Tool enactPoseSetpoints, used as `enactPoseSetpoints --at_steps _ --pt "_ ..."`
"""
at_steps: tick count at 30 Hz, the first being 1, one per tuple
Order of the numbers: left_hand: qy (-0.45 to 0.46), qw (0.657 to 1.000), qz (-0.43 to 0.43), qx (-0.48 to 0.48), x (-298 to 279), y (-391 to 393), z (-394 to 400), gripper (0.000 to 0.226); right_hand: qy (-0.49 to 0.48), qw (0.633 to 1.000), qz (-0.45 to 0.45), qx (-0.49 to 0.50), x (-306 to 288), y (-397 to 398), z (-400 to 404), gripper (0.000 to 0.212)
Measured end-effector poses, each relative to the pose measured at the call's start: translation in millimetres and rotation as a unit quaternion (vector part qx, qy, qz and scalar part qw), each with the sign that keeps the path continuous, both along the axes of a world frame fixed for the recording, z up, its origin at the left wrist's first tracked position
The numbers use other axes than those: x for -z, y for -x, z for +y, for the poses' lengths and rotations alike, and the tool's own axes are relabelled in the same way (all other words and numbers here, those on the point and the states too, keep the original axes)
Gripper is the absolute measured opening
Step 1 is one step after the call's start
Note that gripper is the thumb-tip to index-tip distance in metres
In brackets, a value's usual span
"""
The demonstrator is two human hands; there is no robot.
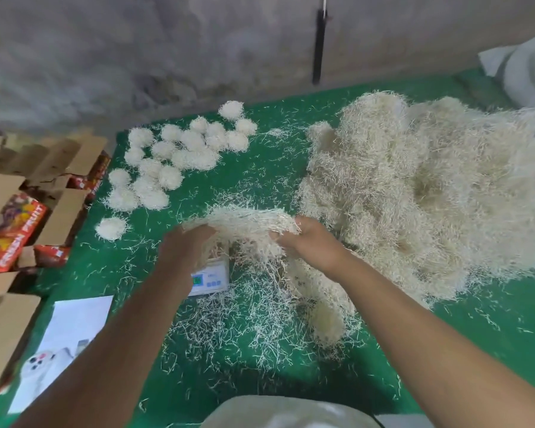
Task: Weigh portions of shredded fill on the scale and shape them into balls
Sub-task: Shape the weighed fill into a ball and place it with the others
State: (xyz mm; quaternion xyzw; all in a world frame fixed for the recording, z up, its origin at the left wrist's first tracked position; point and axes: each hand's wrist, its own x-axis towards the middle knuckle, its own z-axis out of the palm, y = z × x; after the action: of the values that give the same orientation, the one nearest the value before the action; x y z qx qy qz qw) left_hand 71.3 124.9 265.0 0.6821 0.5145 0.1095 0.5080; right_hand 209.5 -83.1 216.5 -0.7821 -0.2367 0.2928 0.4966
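Observation:
A cream portion of shredded fill is stretched between both hands just above the small white scale. My left hand grips its left end and hides most of the scale's platform. My right hand grips its right end. A large heap of loose fill covers the right of the green table. Several finished fill balls lie in a cluster at the back left, one ball apart nearer to me.
Loose strands litter the table before the scale. A white printed sheet lies at the front left. Cardboard boxes and red fruit cartons stand off the table's left edge. A grey wall rises behind. White cloth lies at the far right.

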Motion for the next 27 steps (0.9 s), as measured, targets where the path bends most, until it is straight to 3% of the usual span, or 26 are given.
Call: enactPoseSetpoints --at_steps 6,12,18,24,27 --pt "-0.024 1.0 0.005 -0.013 1.0 -0.7 2.1 0.024 -0.047 0.971 0.153 0.179 27.7 -22.5 -27.5 0.098" --pt "-0.035 0.999 -0.001 0.038 -4.7 -13.7 -16.1 0.024 -0.085 0.909 0.196 0.358 40.1 -44.2 -68.8 0.094" --pt "-0.052 0.997 0.004 0.052 -5.3 -28.1 -28.3 0.031 -0.072 0.916 0.194 0.345 38.8 -41.1 -91.7 0.096" --pt "-0.077 0.991 0.016 0.106 -8.4 -48.7 -47.0 0.092 -0.059 0.938 0.189 0.283 24.9 -32.9 -94.7 0.097" --pt "-0.074 0.992 -0.008 0.102 -2.5 -65.5 -54.0 0.092 -0.073 0.937 0.178 0.291 16.6 -34.8 -98.3 0.099"
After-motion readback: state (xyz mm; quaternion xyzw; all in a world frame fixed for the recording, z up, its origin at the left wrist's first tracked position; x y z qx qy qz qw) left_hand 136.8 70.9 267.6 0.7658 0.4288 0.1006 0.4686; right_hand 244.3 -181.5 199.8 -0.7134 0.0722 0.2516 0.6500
